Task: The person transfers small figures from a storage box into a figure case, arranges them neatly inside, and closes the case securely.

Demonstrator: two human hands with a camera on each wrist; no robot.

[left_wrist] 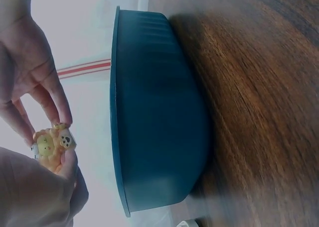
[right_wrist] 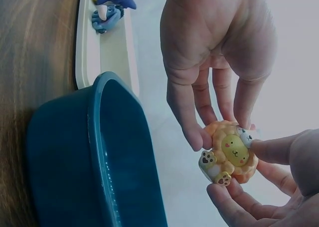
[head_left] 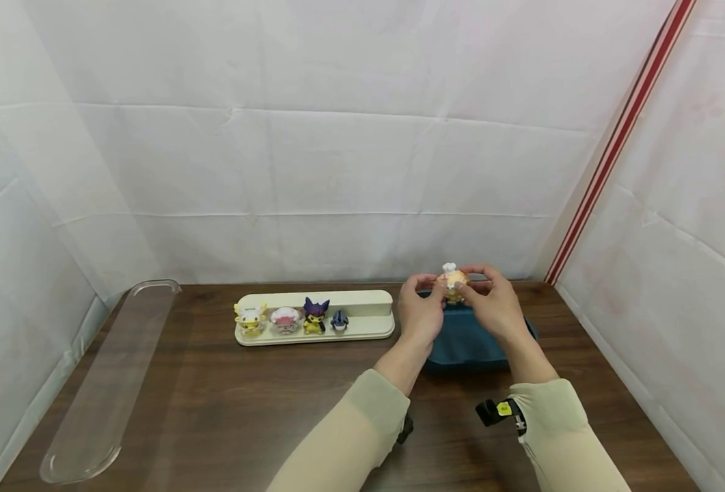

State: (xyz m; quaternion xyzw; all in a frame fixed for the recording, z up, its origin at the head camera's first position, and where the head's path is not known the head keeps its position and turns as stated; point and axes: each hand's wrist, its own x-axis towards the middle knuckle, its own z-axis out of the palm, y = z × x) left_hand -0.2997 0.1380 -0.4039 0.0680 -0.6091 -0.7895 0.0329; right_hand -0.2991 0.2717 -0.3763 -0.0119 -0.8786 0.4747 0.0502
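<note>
Both hands hold a small lion figurine (head_left: 452,281) up over the far rim of a dark teal bin (head_left: 468,342). It has an orange fluffy mane, a yellow face and paw-print feet, and a white piece tops its head. My left hand (head_left: 420,311) grips it from the left, and my right hand (head_left: 494,304) pinches it from the right. Seen from the right wrist, the lion figurine (right_wrist: 233,152) lies tilted between the fingertips of both hands. The bin's inside is partly visible in that view.
Left of the bin, a cream display tray (head_left: 368,326) carries several figurines: a white-and-yellow one (head_left: 251,320), a pink-and-white one (head_left: 285,320), a purple-hooded yellow one (head_left: 315,318) and a small blue one (head_left: 339,321). A clear plastic cover (head_left: 113,376) lies at the table's left edge.
</note>
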